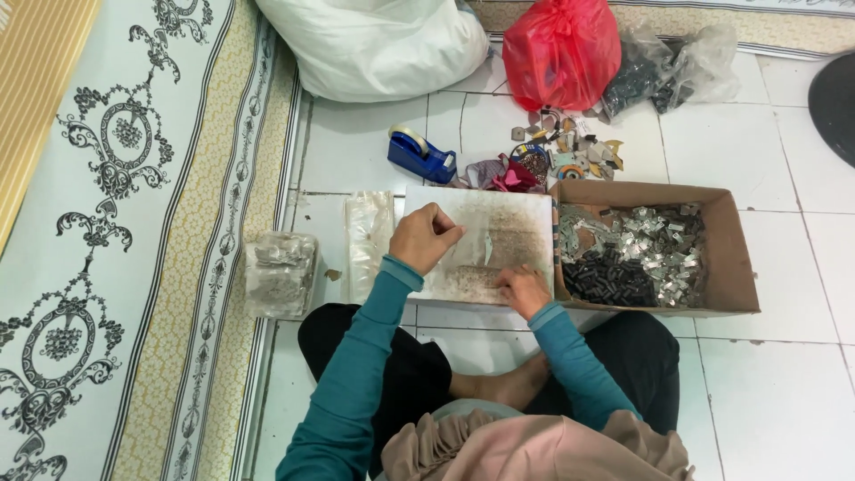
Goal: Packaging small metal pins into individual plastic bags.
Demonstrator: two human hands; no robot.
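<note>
My left hand [425, 236] hovers over the left part of a stained white board [512, 214] on the tiled floor, fingers pinched together on something too small to make out. My right hand [524, 289] rests on the board's near edge, fingertips pressing a row of small dark pieces [472, 272]. A small clear strip [488, 249] lies on the board between my hands. Both arms wear teal sleeves.
A cardboard box [735, 258] at the right holds several small silver and black metal parts. Clear plastic bags [368, 233] and a filled packet [280, 273] lie left. Behind are a blue tape dispenser [420, 156], scraps, a red bag [561, 52], a white sack [374, 40]. A patterned mat [116, 223] covers the left.
</note>
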